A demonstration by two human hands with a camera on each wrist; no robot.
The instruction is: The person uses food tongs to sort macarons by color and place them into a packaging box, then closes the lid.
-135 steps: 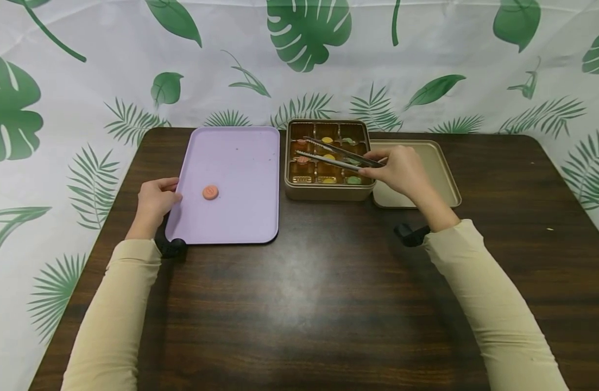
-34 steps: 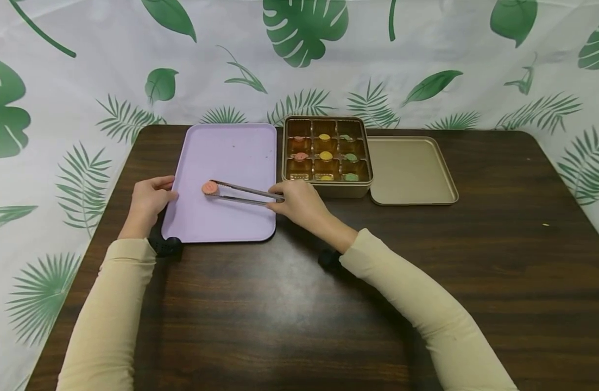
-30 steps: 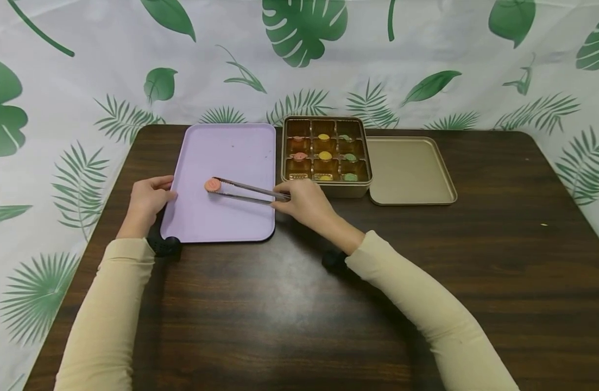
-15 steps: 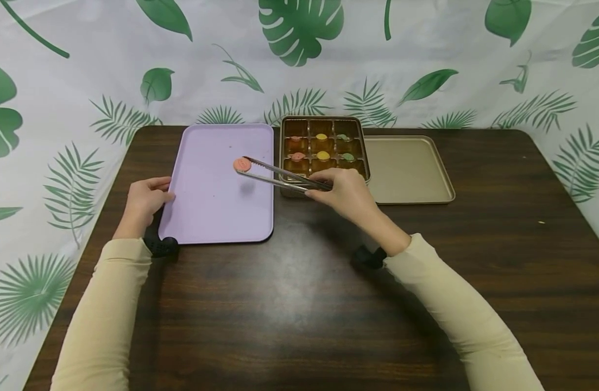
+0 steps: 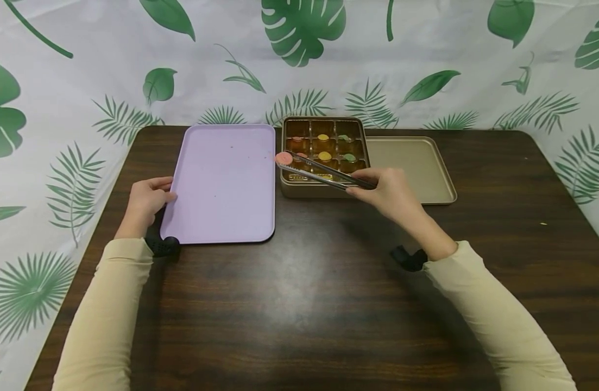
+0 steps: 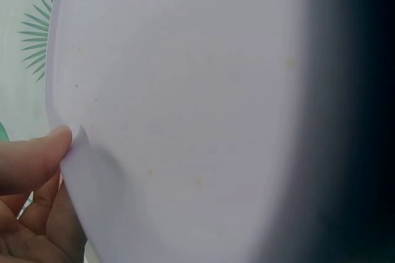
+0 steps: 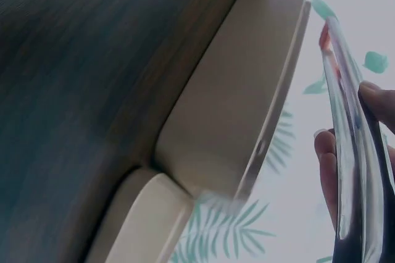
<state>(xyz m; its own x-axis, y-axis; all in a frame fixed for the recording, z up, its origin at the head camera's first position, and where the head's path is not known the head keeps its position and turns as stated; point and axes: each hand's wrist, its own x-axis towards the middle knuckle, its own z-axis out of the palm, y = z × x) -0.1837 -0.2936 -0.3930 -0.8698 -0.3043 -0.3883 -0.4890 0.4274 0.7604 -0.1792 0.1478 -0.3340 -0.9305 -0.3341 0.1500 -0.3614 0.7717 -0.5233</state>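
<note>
My left hand (image 5: pixel 146 202) pinches the left rim of a lilac tray (image 5: pixel 221 195), thumb on top and fingers underneath in the left wrist view. Metal tongs (image 5: pixel 323 181) are in my right hand (image 5: pixel 389 191), held between thumb and fingers. Their tips clasp a round pink-orange cookie-like disc (image 5: pixel 283 158) above the left edge of a gold tin (image 5: pixel 319 190). Inside the tin, a compartmented insert holds red, yellow (image 5: pixel 325 156) and green (image 5: pixel 348 158) discs. Tongs and hand partly hide its front row. The right wrist view shows the tongs (image 7: pixel 349 152) above the tin's side (image 7: pixel 237 84).
Right of the tin lies its flat gold lid (image 5: pixel 411 163), partly behind my right hand. Small crumbs dot the tray. A dark wooden table (image 5: pixel 299 304) carries everything, with a leaf-patterned cloth (image 5: pixel 377 54) behind it.
The tongs in my right hand have taken hold of the pink-orange disc, lifted it off the tray and carried it right to the tin's left edge. My left hand stays on the tray.
</note>
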